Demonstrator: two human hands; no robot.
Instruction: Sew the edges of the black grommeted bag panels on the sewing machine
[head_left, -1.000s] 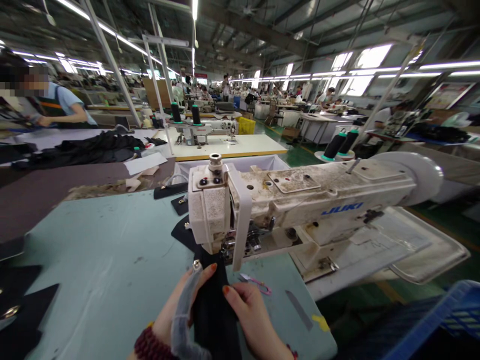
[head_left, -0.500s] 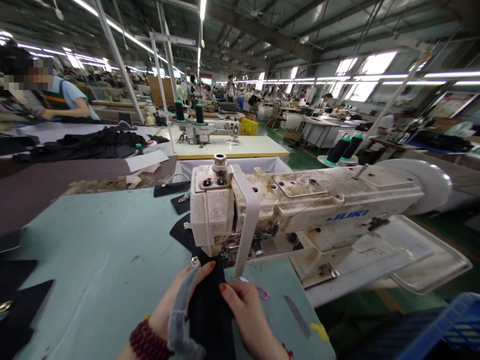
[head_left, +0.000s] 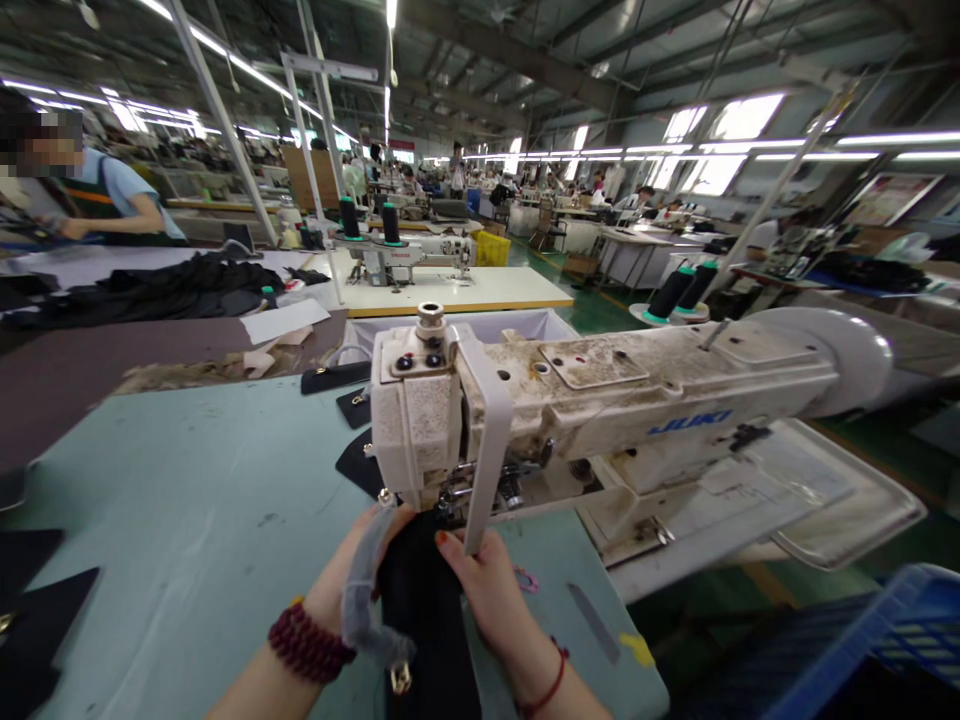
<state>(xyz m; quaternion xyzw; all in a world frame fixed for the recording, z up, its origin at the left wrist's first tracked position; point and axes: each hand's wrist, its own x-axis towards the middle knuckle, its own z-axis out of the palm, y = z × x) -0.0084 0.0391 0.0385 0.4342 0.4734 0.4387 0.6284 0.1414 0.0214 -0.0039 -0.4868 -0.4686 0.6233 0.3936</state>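
A worn white Juki sewing machine (head_left: pixel 600 420) stands on a pale green table (head_left: pixel 195 520). A black fabric piece (head_left: pixel 424 600) lies under the needle area and runs back toward me. My left hand (head_left: pixel 345 580) rests on the fabric's left edge, fingers closed around a grey strap (head_left: pixel 360 600) with a small metal ring at its end. My right hand (head_left: pixel 487 590) presses on the fabric's right edge just below the presser foot, fingers bent. A beaded bracelet sits on my left wrist.
More black pieces (head_left: pixel 352 405) lie behind the machine and at the table's left edge (head_left: pixel 37 600). A blue crate (head_left: pixel 862 650) stands at the lower right. A person (head_left: pixel 90 200) works at the far left table. Another sewing machine (head_left: pixel 405 255) stands beyond.
Both hands have slid forward with the black fabric toward the needle. More of my forearms shows now.
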